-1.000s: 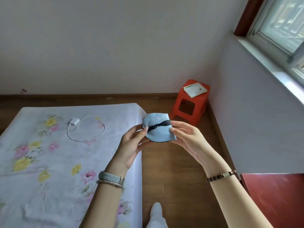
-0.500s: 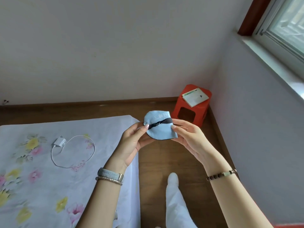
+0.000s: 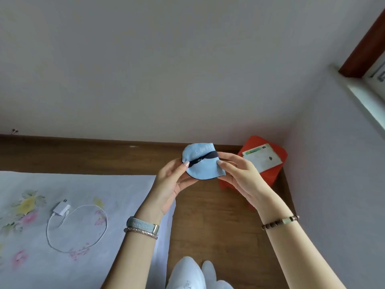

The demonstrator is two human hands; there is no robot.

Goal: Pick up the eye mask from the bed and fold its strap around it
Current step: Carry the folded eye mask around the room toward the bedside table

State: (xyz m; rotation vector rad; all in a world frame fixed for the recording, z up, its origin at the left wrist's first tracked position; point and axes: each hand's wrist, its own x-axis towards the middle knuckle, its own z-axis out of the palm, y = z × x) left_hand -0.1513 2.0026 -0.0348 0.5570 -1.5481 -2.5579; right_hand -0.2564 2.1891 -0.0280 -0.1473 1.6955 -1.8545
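Charger (image 3: 61, 209) on bed (image 3: 31, 257); red stool (image 3: 263, 163), perhaps booklet-topped, behind eye mask (image 3: 203, 166).

Eye mask (image 3: 203, 163) print too small to read; window (image 3: 378, 74) cut off.
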